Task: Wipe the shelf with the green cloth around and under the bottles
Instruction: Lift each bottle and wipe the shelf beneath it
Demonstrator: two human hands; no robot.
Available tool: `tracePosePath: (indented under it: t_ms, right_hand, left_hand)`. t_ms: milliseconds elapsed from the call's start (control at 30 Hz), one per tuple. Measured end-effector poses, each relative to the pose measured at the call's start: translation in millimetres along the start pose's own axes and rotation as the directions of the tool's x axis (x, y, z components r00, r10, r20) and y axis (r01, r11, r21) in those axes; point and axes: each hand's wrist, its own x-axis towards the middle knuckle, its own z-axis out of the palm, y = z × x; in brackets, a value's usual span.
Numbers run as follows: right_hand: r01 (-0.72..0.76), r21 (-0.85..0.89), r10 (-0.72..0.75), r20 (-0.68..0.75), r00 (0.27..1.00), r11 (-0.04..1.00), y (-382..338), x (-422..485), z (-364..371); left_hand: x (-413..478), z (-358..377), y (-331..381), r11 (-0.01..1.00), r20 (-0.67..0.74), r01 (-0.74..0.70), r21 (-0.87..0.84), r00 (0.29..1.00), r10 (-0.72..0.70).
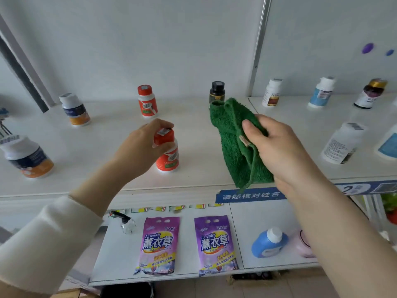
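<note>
My right hand [277, 145] grips the green cloth [234, 143], which hangs above the white shelf [103, 134] near its front edge. My left hand [141, 147] holds the red cap of a red-and-white bottle [168, 155] standing near the shelf's front middle. A second red bottle [147, 101] stands further back. A black bottle [217, 92] stands at the back, partly hidden behind the cloth. Two white-and-orange bottles [75, 109] [25, 157] stand at the left.
On the shelf's right part stand a white bottle [271, 92], a blue-label bottle [322, 92], a dark gold-capped bottle [369, 93] and a larger white bottle [341, 144]. The lower shelf [236, 220] holds two purple detergent bags, a blue bottle and a clear pump bottle.
</note>
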Motion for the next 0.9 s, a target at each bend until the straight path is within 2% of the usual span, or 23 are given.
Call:
tracePosePath:
  t_ms: [67,133,200,267,300,367,433,500,600,700,767,900]
  right_hand:
    - [-0.011,0.1,0.008,0.024,1.0,0.995,-6,11,-26]
    - [-0.015,0.121,0.011,0.04,0.999,0.993,-6,23,-53]
    - [-0.021,0.102,0.019,0.021,1.0,0.995,-1,35,-75]
    - [-0.027,0.071,0.028,-0.013,1.0,0.997,9,47,-88]
    - [-0.037,0.046,0.038,-0.023,0.999,0.998,15,53,-92]
    - [-0.055,-0.029,0.054,-0.036,0.998,0.998,28,65,-95]
    - [-0.069,-0.124,0.062,-0.057,0.996,0.99,40,74,-95]
    - [-0.053,-0.227,0.037,-0.075,0.996,0.972,53,81,-94]
    - [-0.007,-0.478,0.007,-0.001,1.0,0.878,80,86,-85]
    - [0.106,-0.758,0.033,0.166,0.986,0.644,113,98,-71]
    - [0.156,-0.787,0.025,0.212,0.977,0.597,118,118,-58]
    - [0.218,-0.772,0.072,0.322,0.944,0.597,111,155,-16]
  left_hand:
    - [-1,4,5,0.998,-0.011,0.036,0.054,0.999,-0.035]
    - [-3,7,12,0.992,-0.056,0.052,0.119,0.997,-0.046]
    - [-6,14,27,0.984,-0.189,0.017,0.178,0.982,0.017]
    - [-7,26,56,0.986,-0.278,-0.058,0.159,0.955,0.101]
    - [-6,35,71,0.985,-0.266,-0.106,0.138,0.954,0.14]
    - [1,55,98,0.984,-0.146,-0.16,0.078,0.975,0.17]
    - [12,76,112,0.991,-0.006,-0.133,0.008,0.991,0.133]
    - [23,91,116,0.996,0.062,-0.079,-0.042,0.995,0.082]
    - [33,95,111,0.993,0.056,-0.028,-0.113,0.998,0.035]
    - [48,72,102,0.986,-0.045,-0.017,-0.163,0.999,0.01]
    - [60,46,97,0.986,-0.132,-0.023,-0.164,0.991,0.001]
    - [73,0,87,0.992,-0.295,-0.059,-0.11,0.955,0.024]
